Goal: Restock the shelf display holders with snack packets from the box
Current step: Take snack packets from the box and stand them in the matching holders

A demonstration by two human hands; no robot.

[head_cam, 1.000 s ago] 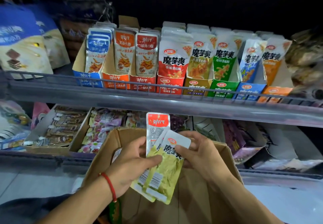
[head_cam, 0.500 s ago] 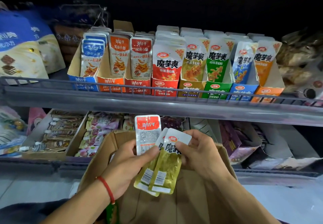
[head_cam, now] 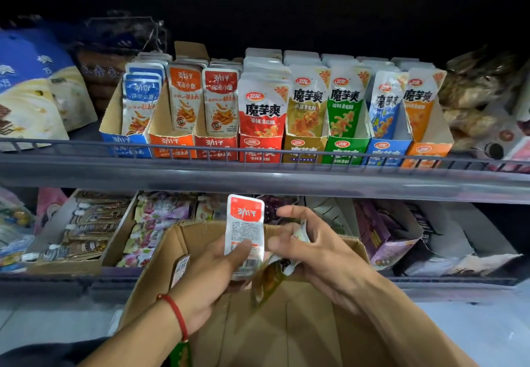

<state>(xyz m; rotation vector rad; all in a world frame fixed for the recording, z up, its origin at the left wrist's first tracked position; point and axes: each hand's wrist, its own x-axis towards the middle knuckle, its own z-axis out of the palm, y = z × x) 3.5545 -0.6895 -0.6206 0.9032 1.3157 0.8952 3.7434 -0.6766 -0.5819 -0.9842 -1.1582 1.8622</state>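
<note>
Over the open cardboard box (head_cam: 160, 266), my left hand (head_cam: 212, 275) holds a red-topped white snack packet (head_cam: 244, 229) upright, its back facing me. My right hand (head_cam: 312, 249) grips yellow-green packets (head_cam: 268, 280), which are blurred and hang down between the two hands. On the upper shelf stands a row of cardboard display holders: blue (head_cam: 126, 144), orange (head_cam: 172, 146) and red (head_cam: 216, 146) fish-snack ones on the left, then red (head_cam: 260, 148), yellow (head_cam: 304, 148), green (head_cam: 345, 150), blue (head_cam: 385, 150) and orange (head_cam: 426, 151) ones. All hold upright packets.
A grey wire rail (head_cam: 258, 154) runs along the upper shelf's front. Large blue-and-cream bags (head_cam: 34, 94) stand at upper left, and brown snack bags (head_cam: 481, 94) at upper right. The lower shelf carries a tray of dark packets (head_cam: 86, 229), purple sweets (head_cam: 160, 217) and a purple box (head_cam: 381, 237).
My right hand has pulled the yellow-green packets away from the red-topped one and turned them downward. The left hand keeps the red-topped packet upright. The view has shifted slightly.
</note>
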